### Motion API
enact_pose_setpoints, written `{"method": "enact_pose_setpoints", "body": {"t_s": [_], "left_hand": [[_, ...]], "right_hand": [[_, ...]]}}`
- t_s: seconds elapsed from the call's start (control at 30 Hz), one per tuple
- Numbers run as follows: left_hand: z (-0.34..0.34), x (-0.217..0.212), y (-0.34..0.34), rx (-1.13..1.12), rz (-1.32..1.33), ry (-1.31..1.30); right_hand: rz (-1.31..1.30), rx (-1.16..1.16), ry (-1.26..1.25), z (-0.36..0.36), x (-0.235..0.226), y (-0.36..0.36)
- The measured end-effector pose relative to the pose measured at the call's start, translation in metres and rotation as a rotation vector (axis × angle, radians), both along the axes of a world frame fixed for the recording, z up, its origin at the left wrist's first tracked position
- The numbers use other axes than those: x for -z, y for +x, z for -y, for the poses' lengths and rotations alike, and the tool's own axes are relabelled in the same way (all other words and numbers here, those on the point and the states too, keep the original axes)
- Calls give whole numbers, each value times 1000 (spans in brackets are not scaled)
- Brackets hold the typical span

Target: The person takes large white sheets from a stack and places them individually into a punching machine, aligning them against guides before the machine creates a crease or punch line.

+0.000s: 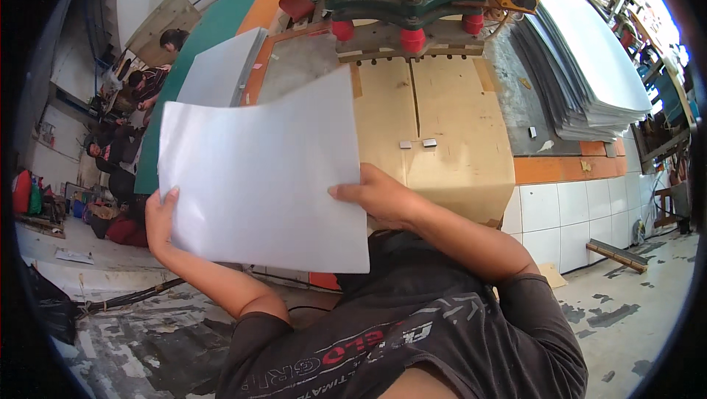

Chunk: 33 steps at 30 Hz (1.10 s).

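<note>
Both hands, left (160, 221) and right (374, 196), grip white sheet (258, 178) edges, lifted above cardboard-covered bench (456, 141).

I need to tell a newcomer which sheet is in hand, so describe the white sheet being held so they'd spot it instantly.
Start at the cardboard-covered worktable under the green press with red knobs. In front of it, the left hand and right hand grip a white sheet by its side edges. Unlike the stacked sheets at right, it is single, lifted and slightly bowed.
</note>
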<state>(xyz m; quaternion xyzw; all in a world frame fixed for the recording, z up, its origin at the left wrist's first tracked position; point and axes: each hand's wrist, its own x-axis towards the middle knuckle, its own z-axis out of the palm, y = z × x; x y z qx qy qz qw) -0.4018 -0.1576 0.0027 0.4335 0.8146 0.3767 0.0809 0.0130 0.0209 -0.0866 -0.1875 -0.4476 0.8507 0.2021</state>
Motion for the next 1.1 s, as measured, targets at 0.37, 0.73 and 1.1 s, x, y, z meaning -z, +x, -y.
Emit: {"method": "enact_pose_setpoints", "body": {"t_s": [0.37, 0.73, 1.1], "left_hand": [[-27, 12, 26, 90, 337, -2], [-88, 37, 63, 185, 445, 34], [-198, 68, 140, 453, 683, -136]], "right_hand": [[43, 130, -309, 17, -2, 56], [138, 428, -71, 1, 0, 126], [447, 583, 279, -107, -23, 221]]}}
